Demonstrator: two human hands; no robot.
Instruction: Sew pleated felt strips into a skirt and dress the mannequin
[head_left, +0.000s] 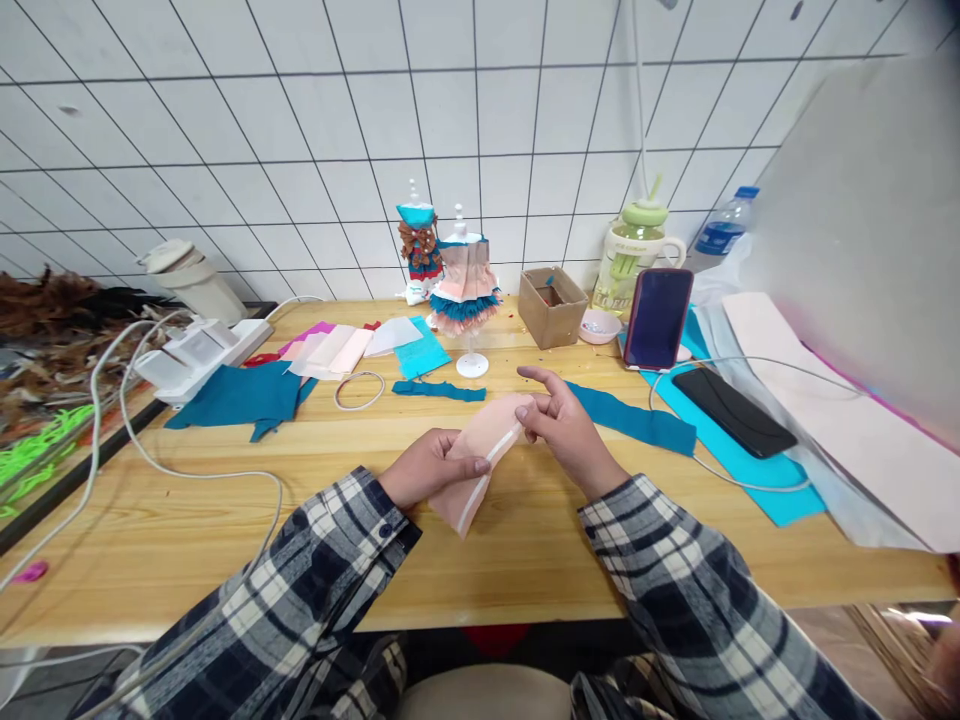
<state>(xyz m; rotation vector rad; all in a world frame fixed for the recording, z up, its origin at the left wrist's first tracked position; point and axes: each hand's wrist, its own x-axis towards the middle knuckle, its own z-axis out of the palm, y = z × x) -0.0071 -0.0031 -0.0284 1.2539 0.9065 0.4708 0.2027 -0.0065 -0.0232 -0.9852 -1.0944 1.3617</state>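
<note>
A peach strip of crepe-like material [480, 455] with a white line along it hangs between my hands, tilted above the table. My left hand [431, 465] pinches its lower middle, thumb on top. The upper right end is between the thumb and fingers of my right hand [559, 425], whose index finger points outward. Just beyond lie a short teal strip [439, 391] and, by my right hand, a longer teal strip [637, 418]. Farther back stands a small white dress form [469, 280] wearing a ruffled peach and teal dress. Another dressed form [418, 240] is behind it.
A cardboard box [553, 305], a pink dish [600, 326], an upright phone [658, 318] and a green-lidded jug [637, 250] stand at the back. A black phone [733, 410] lies on sheets at right. At left are a power strip [206, 355], cables and teal pieces [236, 395].
</note>
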